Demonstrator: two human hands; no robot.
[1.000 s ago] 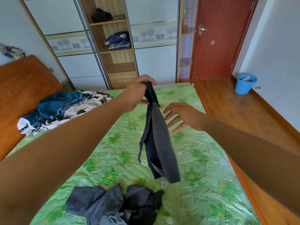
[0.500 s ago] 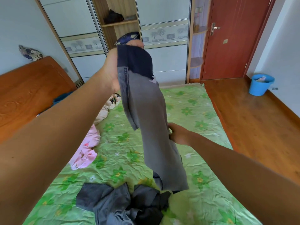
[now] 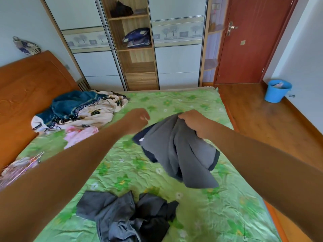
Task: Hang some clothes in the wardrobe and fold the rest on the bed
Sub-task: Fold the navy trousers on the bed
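Grey garment (image 3: 183, 154), dark trim at its edges, now hangs from the right hand (image 3: 194, 123) alone. That hand grips a bunched upper edge, fingers curled over the cloth. The rest droops in loose folds above the middle of the bed (image 3: 174, 102), lower end clear of the green sheet or barely above it; hard to tell.

Change over the last second: the left hand (image 3: 138, 119) had the garment raised high by its top, the right reaching in lower down. The left has since let go and dropped to bed level. It sits just left of the cloth, fingers curled in, nothing in them as far as the blur allows.

Reading: a handover and re-grip, probably to find a hem or waistband before laying the piece flat. Folding not yet begun; no folded item in view.

Still waiting: dark crumpled heap (image 3: 129, 217) at the near edge, pink garment (image 3: 78, 135) and a blue-and-cream pile (image 3: 78, 109) by the headboard.

Wardrobe (image 3: 138, 49) stands beyond the foot of the bed, its middle shelves open.

Risk: held one-handed, the cloth may land bunched and need spreading.
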